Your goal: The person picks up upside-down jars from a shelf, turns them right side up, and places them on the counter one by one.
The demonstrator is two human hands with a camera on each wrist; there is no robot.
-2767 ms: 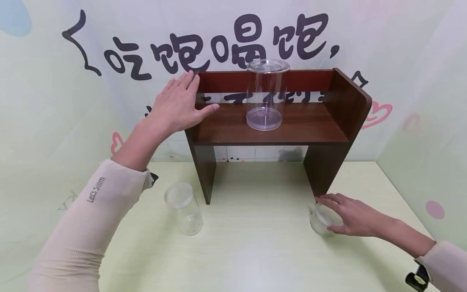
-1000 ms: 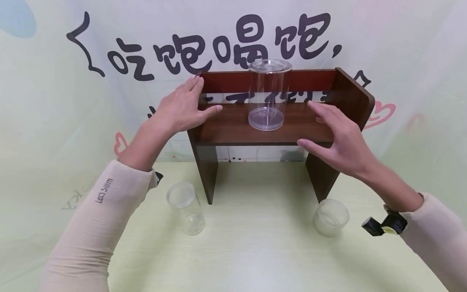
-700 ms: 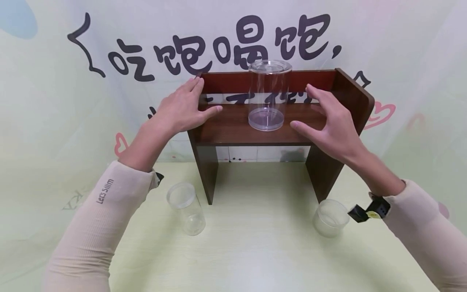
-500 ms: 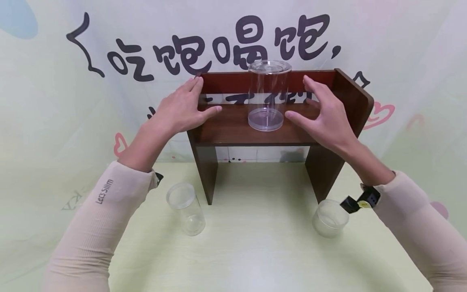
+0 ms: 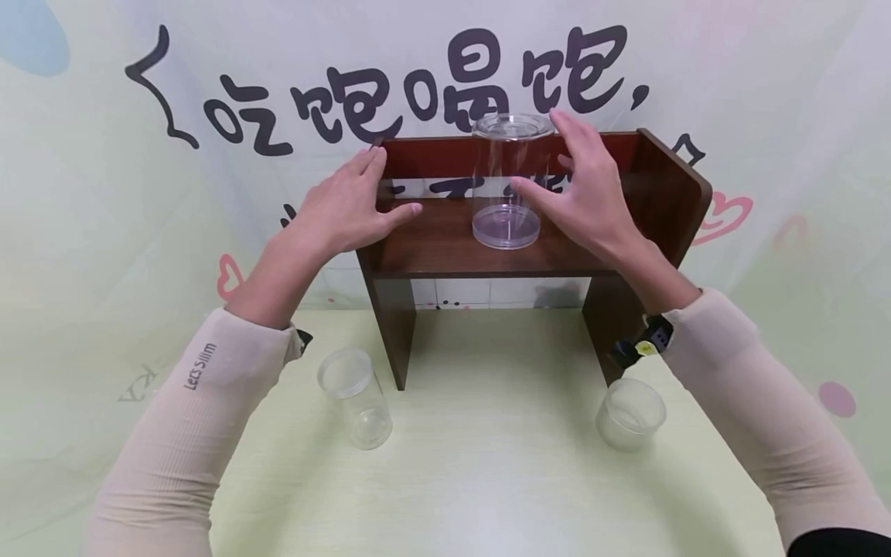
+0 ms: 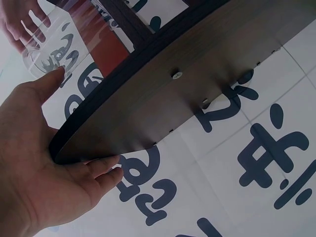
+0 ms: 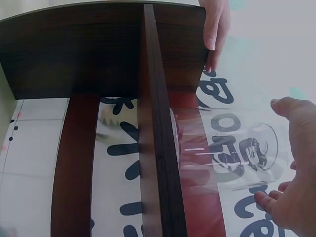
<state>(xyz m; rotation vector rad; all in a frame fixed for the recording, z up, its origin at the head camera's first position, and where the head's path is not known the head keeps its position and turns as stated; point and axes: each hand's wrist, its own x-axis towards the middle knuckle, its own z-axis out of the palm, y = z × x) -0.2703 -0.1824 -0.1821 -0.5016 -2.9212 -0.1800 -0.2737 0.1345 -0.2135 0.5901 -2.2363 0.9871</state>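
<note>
A clear cylindrical jar (image 5: 506, 224) stands upright on the brown wooden shelf (image 5: 438, 251). My right hand (image 5: 592, 186) is at the jar's right side near its top, thumb and fingers spread apart. In the right wrist view, the hand (image 7: 296, 173) is by the jar's (image 7: 232, 148) upper end without closing round it. My left hand (image 5: 341, 201) rests against the shelf's left side panel. In the left wrist view, that hand's (image 6: 49, 173) fingers lie on the panel's outer face (image 6: 148, 108), and its thumb points inward, off the panel.
On the pale table (image 5: 487, 480), a tall clear jar (image 5: 358, 402) stands left of the shelf's front. A short clear tub (image 5: 629, 418) stands near the right panel's foot, below my right forearm. Behind the shelf hangs a printed backdrop (image 5: 264, 46).
My right hand has left the short tub, risen to the shelf, then moved left and upward to the jar's side. My left hand stays at the left panel. The jars look unmoved.
</note>
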